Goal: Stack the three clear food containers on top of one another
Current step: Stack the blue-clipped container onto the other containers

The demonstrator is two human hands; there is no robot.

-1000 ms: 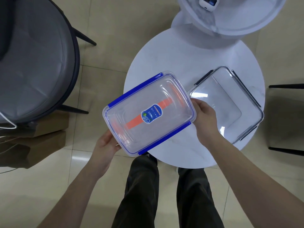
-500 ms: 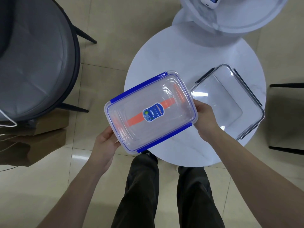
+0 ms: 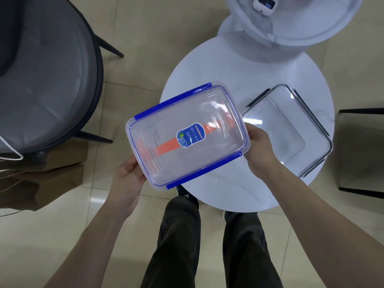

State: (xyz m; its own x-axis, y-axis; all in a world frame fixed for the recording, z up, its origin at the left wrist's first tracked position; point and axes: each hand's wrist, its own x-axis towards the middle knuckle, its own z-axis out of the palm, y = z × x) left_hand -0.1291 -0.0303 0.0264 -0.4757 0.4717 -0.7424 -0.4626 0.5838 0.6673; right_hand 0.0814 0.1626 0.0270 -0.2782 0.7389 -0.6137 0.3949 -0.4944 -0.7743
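Blue-clipped container [image 3: 187, 135] (empty) slightly rightward, both hands' fingers [image 3: 133, 163] closed around its ends.

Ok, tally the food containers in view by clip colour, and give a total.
Blue clips: 1, the container held by the left hand and the right hand
Dark clips: 1, the container on the table
Total: 2; a third is not in view.

Beyond the right hand [image 3: 256, 149], a clear square container with dark clips [image 3: 291, 129] filled that side of the round white marble table [image 3: 218, 69]; the tabletop ahead lay bare. A higher white round table [image 3: 295, 28] overhung the far edge. Left of the left hand [image 3: 128, 179] stood a grey cushioned chair [image 3: 41, 80].
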